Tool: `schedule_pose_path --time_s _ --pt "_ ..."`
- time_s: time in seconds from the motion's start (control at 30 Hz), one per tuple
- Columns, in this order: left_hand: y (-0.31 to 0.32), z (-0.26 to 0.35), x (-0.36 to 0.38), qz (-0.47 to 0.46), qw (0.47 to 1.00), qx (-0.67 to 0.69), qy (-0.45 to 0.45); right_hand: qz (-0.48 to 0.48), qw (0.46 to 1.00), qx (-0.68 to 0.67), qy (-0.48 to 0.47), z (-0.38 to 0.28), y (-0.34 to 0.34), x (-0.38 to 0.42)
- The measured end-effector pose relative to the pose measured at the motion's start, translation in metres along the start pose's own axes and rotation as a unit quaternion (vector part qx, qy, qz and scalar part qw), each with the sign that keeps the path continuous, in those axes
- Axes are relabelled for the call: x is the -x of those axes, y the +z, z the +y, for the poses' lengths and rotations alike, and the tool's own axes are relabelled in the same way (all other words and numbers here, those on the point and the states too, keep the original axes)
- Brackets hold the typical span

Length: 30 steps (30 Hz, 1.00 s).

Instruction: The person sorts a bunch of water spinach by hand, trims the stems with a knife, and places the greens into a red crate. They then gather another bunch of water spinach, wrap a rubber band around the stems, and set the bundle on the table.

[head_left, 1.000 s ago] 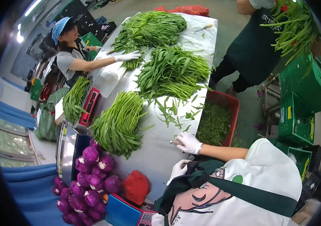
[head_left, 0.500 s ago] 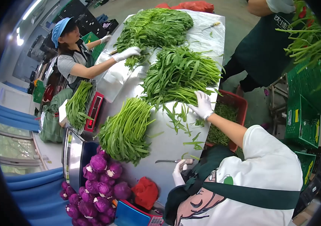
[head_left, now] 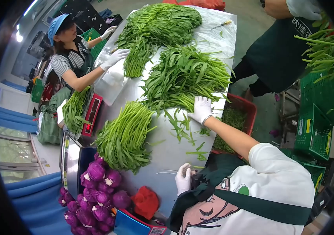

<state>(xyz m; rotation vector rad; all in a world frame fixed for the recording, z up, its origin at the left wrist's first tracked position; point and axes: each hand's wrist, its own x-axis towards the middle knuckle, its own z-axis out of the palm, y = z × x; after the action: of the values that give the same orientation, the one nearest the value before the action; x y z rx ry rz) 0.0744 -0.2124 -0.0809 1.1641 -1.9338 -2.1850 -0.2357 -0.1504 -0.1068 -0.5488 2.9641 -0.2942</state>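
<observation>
My right hand (head_left: 201, 109), white-gloved, lies palm down with fingers apart at the lower edge of a large pile of leafy green stems (head_left: 186, 78). Loose leaves (head_left: 180, 127) are scattered just left of it. Lower down, the gloved fingers of my left hand (head_left: 183, 178) are curled round a knife (head_left: 167, 171), whose thin blade points left and is blurred. A fanned bunch of greens (head_left: 126, 137) rests on the metal table (head_left: 163, 156), left of both hands.
A co-worker (head_left: 73, 55) stands at the left near more greens (head_left: 159, 23) and a red scale (head_left: 92, 113). Another person (head_left: 280, 51) is at the upper right. Purple cabbages (head_left: 96, 192), a red bag (head_left: 145, 201), a red crate (head_left: 249, 113) and green crates (head_left: 311, 133) surround the table.
My right hand has shifted slightly left and its fingers are closer together. The knife blade has shifted left and blurred. The left co-worker's hand has drawn back from a small bunch of greens.
</observation>
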Motion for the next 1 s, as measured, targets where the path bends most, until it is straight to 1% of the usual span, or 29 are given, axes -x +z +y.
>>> schedule_pose_path --time_s 0.07,0.1,0.2,0.23,0.27,0.33,0.47,0.57,0.67,0.7,0.77,0.83,0.87,0.93,1.0 --pt "0.005 0.005 -0.004 -0.010 0.999 -0.034 0.015 -0.010 1.000 0.010 -0.005 0.000 -0.012 -0.006" --pt "0.007 0.006 -0.006 -0.012 1.000 -0.027 0.009 0.011 1.000 0.016 -0.015 -0.002 -0.013 -0.010" --pt "0.007 0.000 -0.004 -0.009 1.000 -0.013 -0.005 -0.044 0.998 0.000 -0.035 -0.004 -0.010 -0.026" --pt "0.007 -0.002 -0.004 -0.005 1.000 -0.014 0.001 -0.027 0.998 -0.038 -0.044 0.000 -0.007 -0.029" --pt "0.006 -0.003 -0.005 -0.001 1.000 -0.017 0.007 -0.030 0.997 -0.054 -0.036 0.002 -0.004 -0.032" --pt "0.004 -0.012 -0.006 0.006 1.000 -0.003 0.001 -0.020 0.997 -0.059 -0.054 0.002 0.006 -0.033" --pt "0.008 -0.009 -0.008 -0.004 1.000 -0.009 0.006 -0.026 0.998 -0.055 -0.036 -0.002 0.013 -0.036" --pt "0.002 -0.022 -0.021 -0.023 0.997 -0.058 0.041 -0.055 0.997 -0.054 -0.025 -0.002 0.002 -0.039" --pt "0.002 -0.004 -0.027 -0.022 0.999 -0.011 0.044 -0.073 0.991 -0.114 0.004 -0.004 -0.004 -0.038" --pt "0.003 0.000 -0.033 -0.033 0.998 -0.007 0.056 -0.050 0.993 -0.107 -0.002 -0.005 0.000 -0.037" --pt "0.004 0.008 -0.046 -0.055 0.995 0.001 0.077 -0.071 0.988 -0.138 0.016 -0.005 0.006 -0.038" --pt "0.000 0.025 -0.071 -0.113 0.991 0.036 0.054 -0.111 0.980 -0.165 0.023 -0.011 -0.006 -0.031" --pt "0.000 0.035 -0.086 -0.141 0.987 0.057 0.044 -0.106 0.979 -0.172 0.020 -0.012 0.003 -0.031" --pt "0.007 0.059 -0.119 -0.103 0.990 0.090 0.022 -0.147 0.969 -0.198 0.018 -0.015 -0.004 -0.029" --pt "0.011 0.070 -0.162 -0.107 0.994 0.027 0.015 -0.150 0.959 -0.241 0.006 -0.010 -0.006 -0.026"
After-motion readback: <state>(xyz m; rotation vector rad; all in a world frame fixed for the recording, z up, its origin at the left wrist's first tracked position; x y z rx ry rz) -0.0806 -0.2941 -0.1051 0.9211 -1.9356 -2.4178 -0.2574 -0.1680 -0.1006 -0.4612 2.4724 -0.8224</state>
